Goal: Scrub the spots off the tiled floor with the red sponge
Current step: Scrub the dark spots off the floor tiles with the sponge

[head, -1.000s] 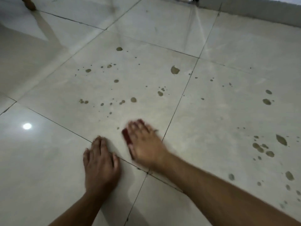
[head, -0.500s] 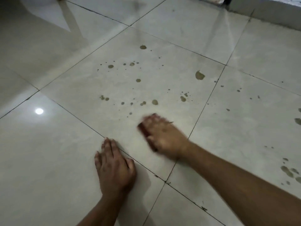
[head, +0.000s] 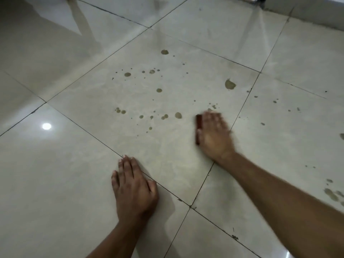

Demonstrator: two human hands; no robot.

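Observation:
My right hand (head: 215,134) lies flat on the red sponge (head: 198,127), pressing it onto the pale tiled floor (head: 167,151); only the sponge's left edge shows beside my palm, and the hand is blurred. Brown spots (head: 178,115) dot the tile just left of and beyond the sponge, with a large blotch (head: 229,84) farther off. More spots (head: 333,194) mark the tile at the right edge. My left hand (head: 133,187) rests palm down on the floor, fingers spread, across a grout line nearer to me.
Dark grout lines (head: 202,181) cross the glossy tiles. A lamp's reflection (head: 46,126) shines on the left tile. A low wall base (head: 307,12) runs along the far right. Shadows and a furniture leg's reflection (head: 78,19) lie at the top left.
My right hand has slid the sponge forward and to the right, up to the small spots by the grout line. The left hand stays planted. The view has shifted rightward over the floor.

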